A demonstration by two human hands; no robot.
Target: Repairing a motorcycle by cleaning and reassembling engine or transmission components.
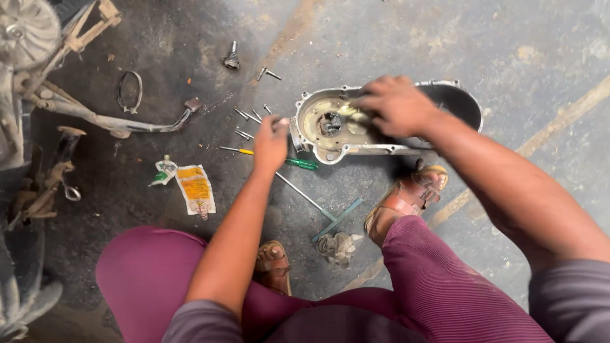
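Squatting over a stained concrete floor [521, 51], with a metal engine cover [330, 149] lying open side up just ahead of the sandalled right foot [406, 197]. Judged well under way: cover already off and on the ground, loose bolts [244, 115] scattered just left of it, inner cavity exposed with a small dark gear [330, 124] at its middle; cleaning or fitting inside apparently not finished. Right hand [397, 105] pressed down into the cavity, fingers curled and blurred, seemingly rubbing or holding something small — cannot tell what, if anything. Left hand [271, 143] at the cover's left rim, fingers closed narrowly, apparently pinching a small pale piece; cannot tell for sure. Green-handled screwdriver [298, 163] just beneath that hand, long T-handled wrench [311, 203] and a crumpled rag [337, 246] between the feet. Flattened yellow tube [196, 188] further left, near a bent lever [127, 121].
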